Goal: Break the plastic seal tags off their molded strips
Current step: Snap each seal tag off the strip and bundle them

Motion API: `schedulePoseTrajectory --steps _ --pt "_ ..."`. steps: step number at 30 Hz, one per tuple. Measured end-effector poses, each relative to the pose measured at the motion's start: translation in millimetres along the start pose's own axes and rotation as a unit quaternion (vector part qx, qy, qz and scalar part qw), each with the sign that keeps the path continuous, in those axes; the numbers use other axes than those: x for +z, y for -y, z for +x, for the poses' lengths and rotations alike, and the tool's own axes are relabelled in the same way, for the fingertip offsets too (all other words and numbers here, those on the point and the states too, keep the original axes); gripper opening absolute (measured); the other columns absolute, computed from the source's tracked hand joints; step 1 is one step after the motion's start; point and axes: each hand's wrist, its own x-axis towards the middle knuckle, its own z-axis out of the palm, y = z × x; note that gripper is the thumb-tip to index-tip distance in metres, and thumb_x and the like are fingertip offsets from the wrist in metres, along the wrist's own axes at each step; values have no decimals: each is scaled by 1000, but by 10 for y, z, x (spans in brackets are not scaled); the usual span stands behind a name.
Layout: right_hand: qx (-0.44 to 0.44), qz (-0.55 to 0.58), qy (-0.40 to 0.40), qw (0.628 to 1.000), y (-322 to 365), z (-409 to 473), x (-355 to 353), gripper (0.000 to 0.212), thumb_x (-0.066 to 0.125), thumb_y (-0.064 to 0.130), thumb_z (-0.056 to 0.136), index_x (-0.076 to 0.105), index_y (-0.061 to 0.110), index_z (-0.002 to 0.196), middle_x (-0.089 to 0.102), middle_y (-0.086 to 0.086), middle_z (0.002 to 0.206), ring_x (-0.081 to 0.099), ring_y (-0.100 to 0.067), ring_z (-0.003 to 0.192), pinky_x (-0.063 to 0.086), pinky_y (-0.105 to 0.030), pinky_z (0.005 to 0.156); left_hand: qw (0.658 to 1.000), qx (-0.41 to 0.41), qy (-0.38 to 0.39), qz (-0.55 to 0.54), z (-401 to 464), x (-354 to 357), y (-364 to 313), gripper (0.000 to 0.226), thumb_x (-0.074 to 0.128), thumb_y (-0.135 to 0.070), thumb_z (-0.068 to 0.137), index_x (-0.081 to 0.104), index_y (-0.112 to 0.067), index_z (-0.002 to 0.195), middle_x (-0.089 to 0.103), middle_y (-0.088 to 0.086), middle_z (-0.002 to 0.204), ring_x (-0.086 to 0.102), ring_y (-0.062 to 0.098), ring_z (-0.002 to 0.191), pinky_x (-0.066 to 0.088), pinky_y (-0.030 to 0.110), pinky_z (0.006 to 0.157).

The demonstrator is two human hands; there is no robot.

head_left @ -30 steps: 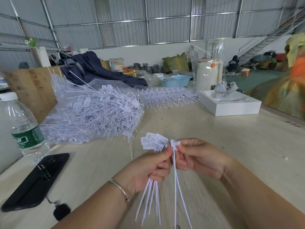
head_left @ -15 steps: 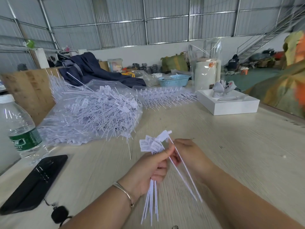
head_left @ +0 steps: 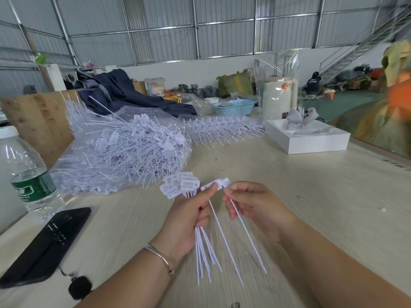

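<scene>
Step in hand: separation of two joined seal tags at the head end. The left hand (head_left: 189, 216) is curled around a bundle of loose tags (head_left: 181, 187), heads fanned out above the fist toward 11 o'clock and tails hanging down toward 6 o'clock; its thumb and forefinger also pinch one head of the joined pair (head_left: 216, 184). The right hand (head_left: 255, 207) pinches the other head of that pair between thumb and fingertips, the remaining fingers loosely curled. The pair sits between the two hands, above the surface (head_left: 289, 196), its two tails trailing toward 5 o'clock. The joint appears intact or only partly parted; blur prevents a firm reading. The next move likely calls for a short opposing twist or bend at the joint, then transfer of the freed tag into the left-hand bundle. Count: two tags in the pair; the bundle shows roughly five or six heads, exact number not readable. One clear bag of tags (head_left: 124, 150) lies at 10 o'clock, and one row of unbroken strips (head_left: 224, 130) at 12 o'clock. Also present: one water bottle (head_left: 24, 172) and one phone (head_left: 46, 243) at 9 o'clock, one white box (head_left: 311, 141) at 2 o'clock.
</scene>
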Motion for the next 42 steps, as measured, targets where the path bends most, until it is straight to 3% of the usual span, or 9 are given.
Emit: schedulePoseTrajectory --steps 4,10,16,19,26,29,32,34,42 --pt "-1 62 24 998 12 -7 -1 19 64 20 79 64 1 80 54 -10 59 50 -18 54 48 -22 60 999 -13 11 -45 2 -23 4 24 80 -28 68 58 -24 59 21 -5 56 18 5 40 16 17 36" --pt "15 120 11 993 -1 52 -81 17 63 25 83 65 8 83 59 -4 67 56 -13 59 48 -24 62 998 -20 46 -44 -10 -10 -21 19 80 -26 70 62 -22 63 21 -7 54 17 3 40 13 17 36" --pt "56 136 108 983 -38 33 -105 19 61 16 83 69 4 95 61 -3 70 54 -10 57 47 -20 56 982 -101 156 -20 -84 49 -65 25 77 -33 76 62 -16 67 20 -5 55 21 2 37 15 14 35" --pt "65 126 116 983 -54 35 -135 14 64 15 82 70 6 90 58 -7 72 47 -13 60 44 -21 56 978 -113 172 26 -107 56 -51 36 65 -40 80 54 -7 86 23 -5 55 20 2 39 13 16 38" --pt "14 113 42 993 -29 49 -135 17 63 19 82 59 4 75 50 -6 59 46 -14 50 40 -24 55 995 -70 69 18 -32 61 -58 35 69 -28 76 42 -18 56 27 -5 51 22 6 37 14 17 34" --pt "-59 -40 -27 997 -60 48 -95 32 64 20 89 59 -9 75 53 -12 57 48 -16 53 40 -22 56 995 -61 9 75 -15 30 -11 34 67 -26 82 45 -20 57 30 -4 53 23 8 40 17 18 37" --pt "-66 -61 -55 994 -68 64 -79 34 62 19 92 58 4 61 50 -12 54 43 -16 52 37 -22 55 992 -93 11 90 -30 32 13 23 64 -34 88 62 -13 78 37 -3 57 26 7 42 18 17 37" --pt "-42 -56 -56 996 -70 78 -106 40 63 18 91 53 13 52 44 -11 50 38 -17 49 34 -25 55 990 -119 28 70 -22 33 18 22 64 -32 88 64 -10 90 37 -5 56 25 5 40 17 16 36" --pt "40 -39 25 998 12 71 -188 37 65 12 82 43 16 52 27 0 49 20 -15 48 15 -30 52 986 -133 65 73 22 -9 -57 23 60 -13 89 53 -14 67 22 -8 48 18 4 36 11 17 35"
